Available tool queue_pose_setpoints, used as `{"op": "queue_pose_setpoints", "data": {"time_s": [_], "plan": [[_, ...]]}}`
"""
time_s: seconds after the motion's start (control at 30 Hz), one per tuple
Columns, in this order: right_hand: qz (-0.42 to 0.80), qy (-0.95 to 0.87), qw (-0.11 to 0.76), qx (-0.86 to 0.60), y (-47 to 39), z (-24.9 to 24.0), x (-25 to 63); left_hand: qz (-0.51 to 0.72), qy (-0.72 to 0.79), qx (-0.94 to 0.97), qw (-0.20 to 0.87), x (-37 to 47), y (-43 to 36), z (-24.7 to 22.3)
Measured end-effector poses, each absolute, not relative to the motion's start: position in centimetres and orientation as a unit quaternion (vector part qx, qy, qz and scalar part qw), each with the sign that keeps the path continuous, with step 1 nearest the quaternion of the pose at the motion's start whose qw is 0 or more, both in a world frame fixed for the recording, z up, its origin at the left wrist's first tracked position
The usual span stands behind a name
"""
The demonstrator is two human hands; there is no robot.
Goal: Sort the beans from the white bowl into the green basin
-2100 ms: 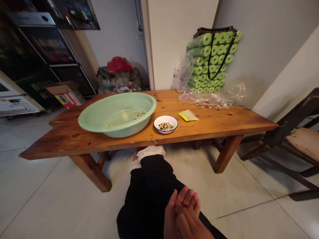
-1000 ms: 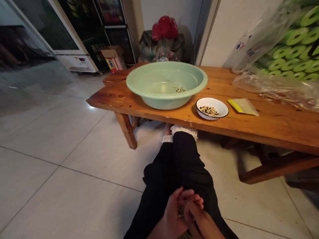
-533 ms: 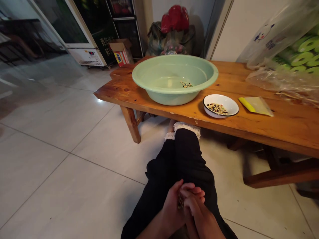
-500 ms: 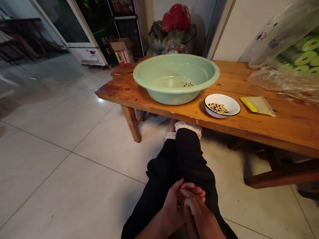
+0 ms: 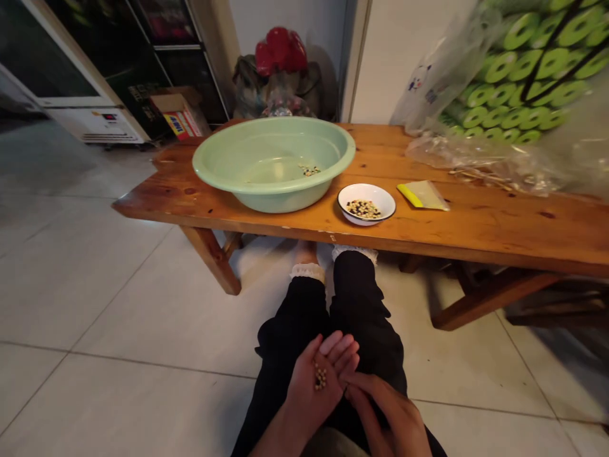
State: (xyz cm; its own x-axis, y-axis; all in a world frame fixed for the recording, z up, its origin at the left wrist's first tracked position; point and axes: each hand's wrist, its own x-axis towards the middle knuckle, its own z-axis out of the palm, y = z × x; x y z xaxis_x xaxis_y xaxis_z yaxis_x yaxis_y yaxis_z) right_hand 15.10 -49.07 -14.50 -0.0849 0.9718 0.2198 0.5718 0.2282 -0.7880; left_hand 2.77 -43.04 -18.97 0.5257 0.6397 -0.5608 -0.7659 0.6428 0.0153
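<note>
My left hand (image 5: 320, 381) is cupped palm up over my lap, and a small heap of cream and dark beans (image 5: 320, 377) rests in it. Beside it, my right hand (image 5: 380, 400) has its thumb and fingertips pinched together, touching the edge of the left hand. Whatever lies between those fingertips is too small to make out. On the bench, a white dark-rimmed bowl (image 5: 380, 198) holds more of the mixed beans. To its left stands a large pale green basin (image 5: 266, 202) with a small cluster of beans on its inner right side.
The wooden bench (image 5: 476, 235) crosses in front of my knees. Right of the bowl lies a small clear packet with a yellow strip (image 5: 423, 195). A big plastic bag of green rolls (image 5: 509, 89) stands at the back right. Behind the bench are red bags (image 5: 280, 52) and an open carton (image 5: 181, 114).
My right hand has moved off the left palm to its right edge, uncovering the beans. The view has turned to the right, so the bench things appear further left.
</note>
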Motion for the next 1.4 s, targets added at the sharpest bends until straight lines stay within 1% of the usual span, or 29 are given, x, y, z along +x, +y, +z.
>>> {"op": "queue_pose_setpoints", "data": {"time_s": [0.1,0.2,0.27,0.37,0.5,0.83,1.1,1.4], "plan": [[0.319,-0.614,0.400,-0.601,-48.7,-14.4,15.7,0.419,0.275,-0.111,0.858,2.9,-41.0,-17.8],[0.349,-0.546,0.453,-0.612,-47.7,-13.4,16.1,0.451,0.269,-0.102,0.845,3.3,-38.6,-15.3],[0.328,-0.546,0.479,-0.603,-46.6,-12.2,16.3,0.466,0.261,-0.092,0.840,3.7,-37.3,-13.4],[0.262,-0.595,0.499,-0.573,-45.0,-10.4,16.4,0.482,0.239,-0.063,0.840,4.4,-36.1,-11.0],[0.197,-0.642,0.524,-0.523,-43.4,-8.9,16.2,0.485,0.196,-0.040,0.851,5.1,-36.0,-9.4],[0.139,-0.676,0.516,-0.507,-43.1,-7.7,16.3,0.458,0.160,-0.023,0.874,5.7,-36.9,-8.6],[0.139,-0.681,0.518,-0.498,-42.8,-7.8,16.2,0.451,0.178,-0.036,0.874,5.9,-36.8,-8.0],[0.132,-0.678,0.522,-0.501,-43.2,-7.7,15.6,0.456,0.135,-0.039,0.879,6.0,-37.0,-7.9]]}}
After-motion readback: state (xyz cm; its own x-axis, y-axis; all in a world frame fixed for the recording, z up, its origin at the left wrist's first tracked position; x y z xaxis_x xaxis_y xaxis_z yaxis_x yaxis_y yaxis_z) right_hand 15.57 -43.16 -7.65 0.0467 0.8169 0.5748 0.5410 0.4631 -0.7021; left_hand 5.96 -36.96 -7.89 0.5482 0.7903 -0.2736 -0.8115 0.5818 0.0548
